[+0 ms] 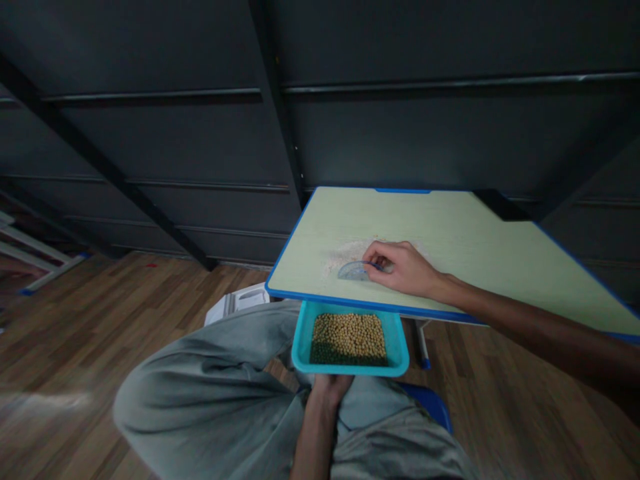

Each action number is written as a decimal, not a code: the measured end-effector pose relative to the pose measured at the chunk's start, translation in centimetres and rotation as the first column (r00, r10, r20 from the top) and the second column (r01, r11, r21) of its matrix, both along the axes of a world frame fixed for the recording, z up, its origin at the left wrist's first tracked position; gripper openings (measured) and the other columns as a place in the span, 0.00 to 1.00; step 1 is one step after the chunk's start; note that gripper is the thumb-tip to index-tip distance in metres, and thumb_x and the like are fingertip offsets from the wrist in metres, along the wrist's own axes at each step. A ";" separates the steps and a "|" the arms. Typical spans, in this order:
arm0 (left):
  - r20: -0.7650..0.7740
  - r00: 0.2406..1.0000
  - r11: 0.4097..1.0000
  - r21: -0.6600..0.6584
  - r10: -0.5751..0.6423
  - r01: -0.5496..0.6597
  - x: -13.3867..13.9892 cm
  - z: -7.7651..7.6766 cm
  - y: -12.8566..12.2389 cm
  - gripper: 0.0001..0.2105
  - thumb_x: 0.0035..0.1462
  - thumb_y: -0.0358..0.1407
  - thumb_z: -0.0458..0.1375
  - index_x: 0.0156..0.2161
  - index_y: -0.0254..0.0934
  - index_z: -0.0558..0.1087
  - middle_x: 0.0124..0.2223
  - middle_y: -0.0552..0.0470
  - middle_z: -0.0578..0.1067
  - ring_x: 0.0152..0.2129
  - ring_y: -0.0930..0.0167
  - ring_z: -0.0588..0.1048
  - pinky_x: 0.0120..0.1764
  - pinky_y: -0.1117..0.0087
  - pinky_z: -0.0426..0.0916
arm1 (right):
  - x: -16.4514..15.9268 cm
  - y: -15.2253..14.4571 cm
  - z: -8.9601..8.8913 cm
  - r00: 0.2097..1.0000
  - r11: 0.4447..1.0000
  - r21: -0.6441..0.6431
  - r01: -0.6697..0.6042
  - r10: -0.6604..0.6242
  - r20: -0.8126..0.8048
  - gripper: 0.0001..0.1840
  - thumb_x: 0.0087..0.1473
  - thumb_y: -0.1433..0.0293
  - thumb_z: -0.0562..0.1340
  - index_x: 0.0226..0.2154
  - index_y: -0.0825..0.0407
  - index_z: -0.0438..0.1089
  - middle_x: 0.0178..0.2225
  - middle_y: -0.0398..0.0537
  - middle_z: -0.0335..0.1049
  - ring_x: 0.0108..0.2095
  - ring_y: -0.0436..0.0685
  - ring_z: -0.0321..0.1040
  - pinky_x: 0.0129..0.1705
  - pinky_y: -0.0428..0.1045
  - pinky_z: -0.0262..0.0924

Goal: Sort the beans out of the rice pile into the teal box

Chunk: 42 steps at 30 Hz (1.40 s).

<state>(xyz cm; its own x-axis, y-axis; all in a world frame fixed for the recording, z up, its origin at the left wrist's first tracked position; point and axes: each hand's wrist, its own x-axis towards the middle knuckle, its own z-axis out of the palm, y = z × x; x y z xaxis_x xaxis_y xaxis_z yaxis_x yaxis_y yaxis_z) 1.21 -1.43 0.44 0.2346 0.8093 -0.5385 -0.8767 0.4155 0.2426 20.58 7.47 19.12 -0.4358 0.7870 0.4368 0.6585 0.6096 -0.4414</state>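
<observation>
Right hand (404, 268) pinching clear protractor (352, 271) over table (500, 267); left hand (332, 385) under tray of beans

Head view. Right hand: thumb and fingers closed on one end of the clear protractor, curved side facing away from the person, rest of it sticking out left. Protractor is over the near half of the tabletop, left of middle; can't tell if its straight edge touches the surface. Pale crumbs (345, 255) scattered around and behind it, some reddish bits too.

Left hand: at the near side of the turquoise tray (350, 371), reaching in underneath; fingers hidden by tray, can't tell if gripping. Tray sits above the lap, far rim tucked below the table's near edge. Round tan beans (350, 335) cover its bottom, near part shaded.

Table: pale top, blue edging, dark flat object (503, 205) at far right corner. Dark panelled wall (400, 140) behind. Grey-green trousers (210, 393), blue seat (434, 405) partly showing, white object (240, 300) left of tray, wood-look floor (90, 333).
</observation>
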 end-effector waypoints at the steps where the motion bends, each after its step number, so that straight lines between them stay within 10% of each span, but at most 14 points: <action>1: -0.010 1.000 1.000 -0.011 0.004 -0.004 -0.1 -0.2 0.0 0.14 0.61 0.34 0.48 0.42 0.39 0.77 0.39 0.47 0.81 0.38 0.64 0.78 0.51 0.54 0.68 | 0.2 0.3 0.1 1.000 1.000 0.010 0.021 -0.021 0.021 0.04 0.53 0.70 0.61 0.34 0.52 0.70 0.29 0.43 0.72 0.29 0.50 0.68 0.33 0.46 0.59; 18: -0.031 1.000 1.000 -0.031 0.001 -0.002 -0.1 -1.1 -0.1 0.20 0.60 0.27 0.45 0.52 0.46 0.71 0.52 0.50 0.76 0.46 0.69 0.76 0.55 0.58 0.66 | 4.4 1.8 2.5 0.999 0.998 0.048 0.028 -0.026 -0.046 0.05 0.51 0.70 0.62 0.33 0.53 0.72 0.28 0.44 0.73 0.27 0.50 0.67 0.33 0.47 0.60; 31: -0.028 0.998 0.998 0.021 -0.065 0.065 1.7 1.2 -0.3 0.16 0.60 0.31 0.48 0.44 0.47 0.77 0.40 0.52 0.81 0.38 0.64 0.79 0.46 0.57 0.73 | 10.4 0.6 0.3 0.965 0.952 0.208 0.225 -0.188 -0.182 0.08 0.56 0.67 0.61 0.38 0.51 0.73 0.31 0.46 0.75 0.29 0.53 0.69 0.35 0.50 0.63; 42: 0.133 0.968 0.977 0.038 -0.211 0.208 5.4 0.9 -1.9 0.19 0.61 0.30 0.46 0.50 0.47 0.73 0.47 0.51 0.79 0.41 0.67 0.78 0.53 0.58 0.67 | 7.7 -1.7 -0.7 0.993 0.973 0.225 -0.057 0.078 -0.086 0.10 0.58 0.69 0.60 0.42 0.52 0.73 0.35 0.47 0.76 0.35 0.53 0.70 0.41 0.51 0.63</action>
<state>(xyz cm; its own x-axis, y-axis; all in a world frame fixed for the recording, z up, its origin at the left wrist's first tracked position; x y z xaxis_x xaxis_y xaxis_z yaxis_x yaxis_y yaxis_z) 6.61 -3.31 1.35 0.4695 0.7465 -0.4715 -0.7959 0.5890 0.1399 28.30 5.78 18.42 -0.4334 0.6362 0.6383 0.5742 0.7408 -0.3485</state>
